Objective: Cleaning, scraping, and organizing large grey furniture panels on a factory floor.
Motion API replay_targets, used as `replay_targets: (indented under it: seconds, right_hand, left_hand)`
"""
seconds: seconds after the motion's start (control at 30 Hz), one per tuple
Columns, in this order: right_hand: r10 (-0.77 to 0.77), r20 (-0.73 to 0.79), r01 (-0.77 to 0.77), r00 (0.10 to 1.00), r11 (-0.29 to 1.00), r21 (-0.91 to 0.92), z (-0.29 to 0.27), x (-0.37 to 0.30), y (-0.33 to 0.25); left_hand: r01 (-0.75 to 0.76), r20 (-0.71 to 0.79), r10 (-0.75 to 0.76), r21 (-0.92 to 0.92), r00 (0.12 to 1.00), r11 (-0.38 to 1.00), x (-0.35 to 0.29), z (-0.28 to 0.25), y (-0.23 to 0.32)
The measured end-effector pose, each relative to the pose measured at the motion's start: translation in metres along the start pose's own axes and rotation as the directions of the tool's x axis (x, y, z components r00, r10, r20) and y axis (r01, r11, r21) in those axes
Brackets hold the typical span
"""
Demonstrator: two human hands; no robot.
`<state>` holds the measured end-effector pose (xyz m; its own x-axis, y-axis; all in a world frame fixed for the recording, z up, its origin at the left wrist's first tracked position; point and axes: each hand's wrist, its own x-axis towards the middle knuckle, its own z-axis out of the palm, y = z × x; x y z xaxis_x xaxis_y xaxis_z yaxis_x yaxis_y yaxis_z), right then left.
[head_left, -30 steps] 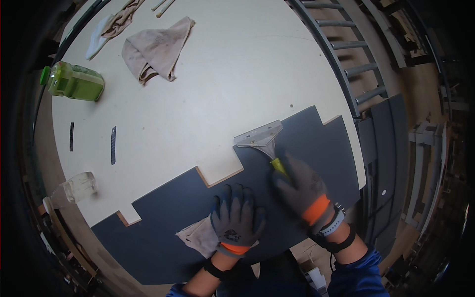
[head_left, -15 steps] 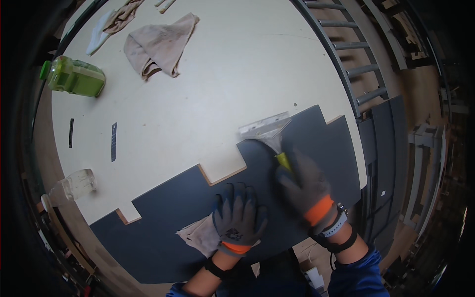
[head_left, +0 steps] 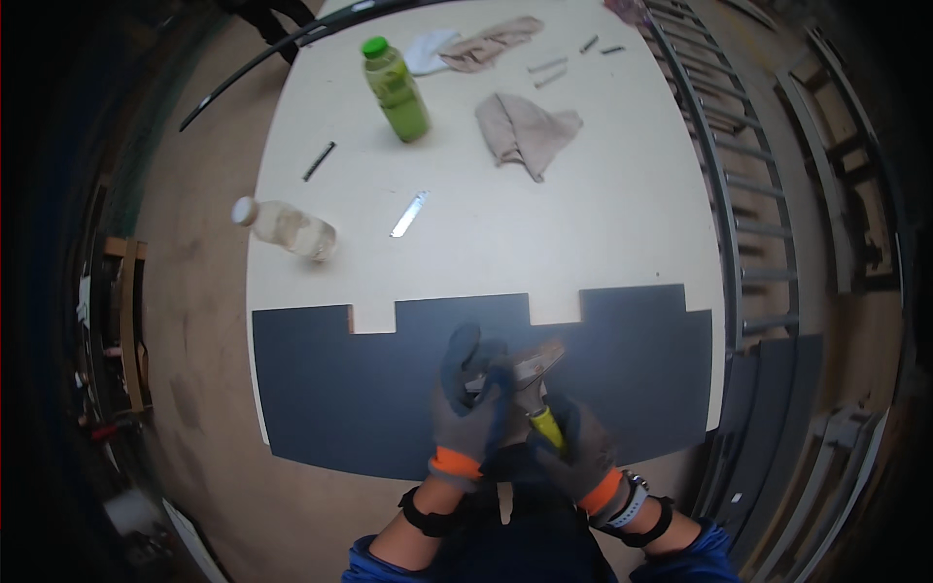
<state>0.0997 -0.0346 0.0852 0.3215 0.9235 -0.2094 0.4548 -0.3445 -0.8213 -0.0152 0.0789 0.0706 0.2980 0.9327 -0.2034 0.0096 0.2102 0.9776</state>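
Observation:
My right hand (head_left: 573, 442), in a grey work glove with an orange cuff, grips the yellow-green handle of a wide-bladed scraper (head_left: 544, 428). Beside the scraper's blade, my left hand (head_left: 471, 398) is raised with curled fingers, in a matching glove. It seems to close on a beige rag, mostly hidden and blurred, against the blade's near end. Both hands are above a dark grey panel (head_left: 335, 389) with notches cut in its far edge. The panel lies along the near side of a pale worktable (head_left: 573, 233).
On the table stand a green-capped bottle of green liquid (head_left: 398, 97) and a white-capped clear bottle (head_left: 292, 228). A crumpled beige cloth (head_left: 525, 136), more rags (head_left: 491, 44) and a small metal strip (head_left: 409, 214) lie further back. A roller conveyor (head_left: 743, 185) runs along the right.
The scraper has come back from the panel's far edge toward my body. My left hand has lifted off the panel to its blade, and the rag no longer lies there. The view has turned.

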Motion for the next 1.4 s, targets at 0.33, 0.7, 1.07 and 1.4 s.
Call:
replay_targets:
  seconds: [0.33, 0.7, 1.07, 1.4]
  right_hand:
    - [0.142, 0.049, -0.15, 0.989, 0.933, 0.327, 0.056, 0.0, -0.025]
    - [0.368, 0.03, -0.348, 0.929, 0.901, -0.26, 0.16, 0.053, -0.04]
    - [0.417, -0.105, -0.429, 0.903, 0.861, -0.274, 0.207, 0.093, -0.028]
    - [0.454, -0.066, -0.451, 0.889, 0.841, -0.3, 0.201, 0.102, -0.027]
  left_hand:
    - [-0.088, -0.464, 0.345, 0.49, 0.816, 0.867, 0.033, -0.226, 0.007]
    - [0.27, -0.277, 0.102, 0.96, 0.955, 0.081, 0.078, -0.42, -0.014]
    - [-0.607, 0.635, -0.09, 0.764, 0.767, 0.217, 0.096, -0.225, -0.082]
    - [-0.628, 0.645, -0.009, 0.748, 0.764, 0.214, 0.098, -0.22, -0.108]
